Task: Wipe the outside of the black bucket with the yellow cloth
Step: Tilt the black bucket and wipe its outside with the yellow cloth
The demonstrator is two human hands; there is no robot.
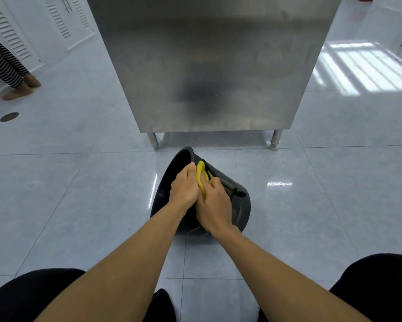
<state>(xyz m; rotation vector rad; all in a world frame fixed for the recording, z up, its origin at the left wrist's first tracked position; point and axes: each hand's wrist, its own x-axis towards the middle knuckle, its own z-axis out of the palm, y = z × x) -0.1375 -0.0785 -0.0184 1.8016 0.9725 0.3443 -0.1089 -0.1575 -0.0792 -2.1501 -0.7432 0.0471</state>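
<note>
**head view: black bucket tipped on a tiled floor, both hands at its wall**

head view. we see a black bucket (238,205) lying tilted on its side on the floor (79,182), its round opening turned up and to the left, its rolled rim thick and matte, like rubber or soft plastic. a dark handle strap lies along its outer wall on the right. the left hand (184,185) rests over the rim, fingers curled down against the bucket, closed on the rim. the right hand (215,208) lies just beside it on the outer wall, clenched on the yellow cloth (201,176), a thin, soft fold that shows between the two hands and under the right wrist. both forearms are bare; dark-clothed knees fill the lower corners.

the floor is of large, glossy pale grey tiles with thin dark joints, and it mirrors a barred window at the right. behind the bucket stands a brushed steel cabinet (209,66) on short round legs. at the left are white louvred panels (12,36), a round floor drain (9,116), and another person's striped trouser legs (2,63).
</note>
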